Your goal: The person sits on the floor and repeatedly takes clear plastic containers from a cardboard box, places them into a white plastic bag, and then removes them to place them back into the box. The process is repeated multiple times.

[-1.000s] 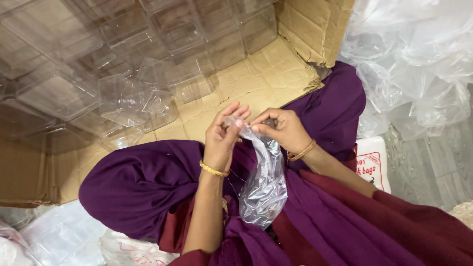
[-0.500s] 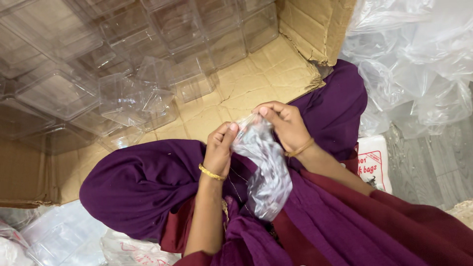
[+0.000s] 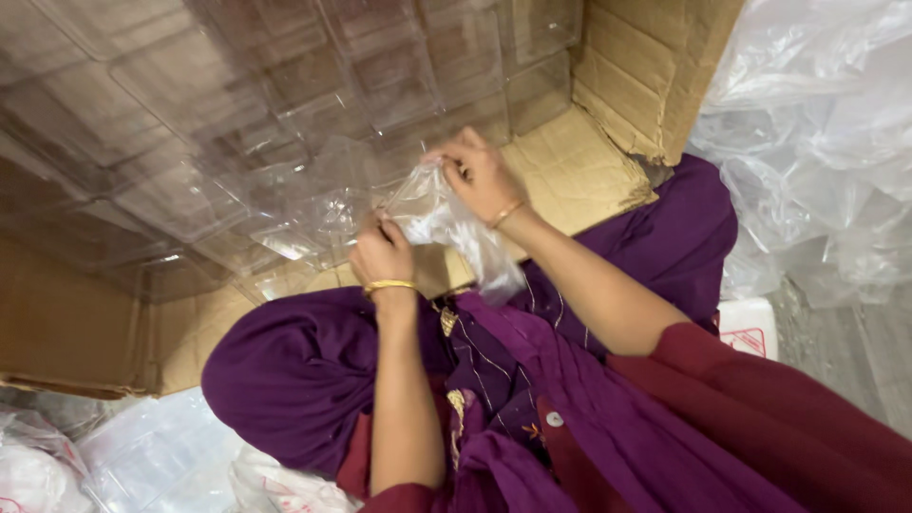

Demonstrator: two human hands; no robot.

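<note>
Clear plastic bag (image 3: 446, 223) gripped by left hand (image 3: 380, 255) and right hand (image 3: 483, 174); long axis diagonal, mouth up-left, tail trailing down-right.

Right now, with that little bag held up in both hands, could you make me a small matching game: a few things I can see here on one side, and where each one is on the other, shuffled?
Things:
1. small clear plastic bag
2. clear plastic boxes
3. gold bangle
4. crumpled plastic sheeting

Places:
A. stacked inside the cardboard carton
B. on the wrist of the left hand
C. heaped to the right of the carton
D. pinched between the left hand and the right hand

Pairs: 1-D, 2-A, 3-B, 4-C
</note>
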